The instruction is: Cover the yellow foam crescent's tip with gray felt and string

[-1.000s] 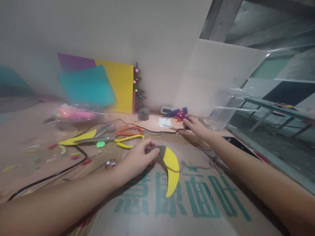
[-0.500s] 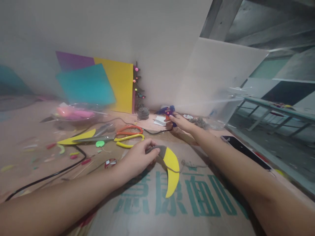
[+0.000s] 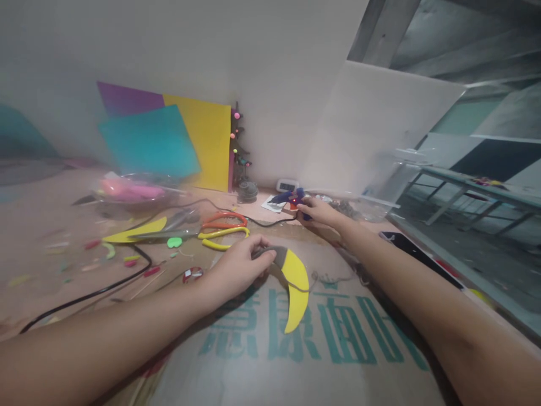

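Between the thumb and fingers of my left hand (image 3: 240, 265) is a curved crescent piece (image 3: 297, 287), yellow with a dark grey end; a thin grey strand crosses it. It hangs over cardboard (image 3: 262, 378) printed with green characters. Farther off, my right hand (image 3: 319, 211) has its fingers round a blue glue gun (image 3: 291, 197) with a small red light. The gun points left above a white paper scrap (image 3: 273, 204), and its black cord runs left across the table. Scissors (image 3: 224, 230) with red and yellow handles lie left of my left hand.
Purple, teal (image 3: 147, 141) and yellow (image 3: 211, 146) sheets lean on the wall beside a small beaded ornament (image 3: 240, 152). At left are a pink bundle in clear plastic (image 3: 131, 189) and coloured scraps. A black phone-like slab (image 3: 416, 256) lies near the right edge.
The glue gun, in my right hand, has moved slightly right and tilted, uncovering a small white device behind it. My left hand keeps hold of the yellow crescent piece. The view has shifted slightly.
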Tool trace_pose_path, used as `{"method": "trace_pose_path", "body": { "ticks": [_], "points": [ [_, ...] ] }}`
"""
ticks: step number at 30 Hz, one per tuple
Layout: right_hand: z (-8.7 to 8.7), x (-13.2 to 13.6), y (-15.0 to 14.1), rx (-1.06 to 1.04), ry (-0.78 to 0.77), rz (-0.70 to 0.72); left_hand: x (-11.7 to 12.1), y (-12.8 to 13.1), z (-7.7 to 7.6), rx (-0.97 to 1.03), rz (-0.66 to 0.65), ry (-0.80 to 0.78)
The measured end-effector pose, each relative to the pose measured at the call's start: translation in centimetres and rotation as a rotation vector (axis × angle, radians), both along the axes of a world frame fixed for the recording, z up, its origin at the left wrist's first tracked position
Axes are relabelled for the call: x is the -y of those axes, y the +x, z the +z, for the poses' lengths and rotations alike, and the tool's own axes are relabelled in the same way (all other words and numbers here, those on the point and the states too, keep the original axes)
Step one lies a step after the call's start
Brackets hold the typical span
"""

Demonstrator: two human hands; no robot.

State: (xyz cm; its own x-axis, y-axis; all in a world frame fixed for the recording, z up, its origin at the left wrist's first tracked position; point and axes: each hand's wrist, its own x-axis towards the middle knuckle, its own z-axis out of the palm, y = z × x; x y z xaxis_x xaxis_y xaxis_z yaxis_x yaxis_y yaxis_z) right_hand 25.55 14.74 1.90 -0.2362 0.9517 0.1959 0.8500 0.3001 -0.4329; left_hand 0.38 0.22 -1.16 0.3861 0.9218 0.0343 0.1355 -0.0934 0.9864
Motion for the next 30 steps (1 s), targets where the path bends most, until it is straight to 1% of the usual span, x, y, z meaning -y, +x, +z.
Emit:
{"method": "trace_pose_path", "body": {
  "ticks": [4, 7, 10, 12, 15, 16, 17, 19, 21, 22, 25, 27, 30],
  "points": [
    [0.5, 1.1, -0.2, 0.061, 0.052, -0.021, -0.1, -0.1, 0.1, -0.019, 0.005, 0.006],
    [0.7, 3.0, 0.4, 0.091, 0.113, -0.07, 0.0, -0.2, 0.1, -0.037, 0.011, 0.04],
    [1.3, 6.2, 0.9, 0.115, 0.122, -0.073, 0.0, -0.3, 0.2, -0.045, 0.018, 0.047],
    [1.9, 8.7, 0.6, 0.119, 0.083, -0.009, 0.0, -0.3, 0.2, -0.032, 0.017, 0.047],
    [2.4, 12.7, -0.7, 0.021, 0.077, 0.088, 0.0, -0.3, 0.4, -0.029, 0.014, 0.064],
    [2.4, 13.9, -1.3, -0.039, 0.005, 0.143, 0.1, -0.3, 0.4, -0.043, 0.02, 0.076],
    [2.3, 15.0, -1.8, -0.117, -0.095, 0.165, 0.1, -0.3, 0.5, -0.06, 0.026, 0.087],
    [2.0, 16.7, -2.7, -0.28, -0.341, 0.175, 0.1, -0.3, 0.7, -0.078, 0.031, 0.092],
    [1.7, 17.6, -3.1, -0.377, -0.531, 0.167, 0.3, -0.3, 1.0, -0.074, 0.037, 0.077],
    [1.7, 17.8, -3.3, -0.397, -0.592, 0.165, 0.3, -0.3, 1.2, -0.069, 0.043, 0.066],
    [1.9, 17.8, -3.2, -0.392, -0.686, 0.18, 0.5, -0.2, 1.6, -0.068, 0.074, 0.036],
    [2.1, 17.5, -2.9, -0.339, -0.663, 0.208, 0.6, -0.3, 1.6, -0.077, 0.083, 0.031],
    [2.4, 17.1, -2.4, -0.183, -0.493, 0.249, 0.6, -0.4, 1.5, -0.114, 0.077, 0.056]
  ]
}}
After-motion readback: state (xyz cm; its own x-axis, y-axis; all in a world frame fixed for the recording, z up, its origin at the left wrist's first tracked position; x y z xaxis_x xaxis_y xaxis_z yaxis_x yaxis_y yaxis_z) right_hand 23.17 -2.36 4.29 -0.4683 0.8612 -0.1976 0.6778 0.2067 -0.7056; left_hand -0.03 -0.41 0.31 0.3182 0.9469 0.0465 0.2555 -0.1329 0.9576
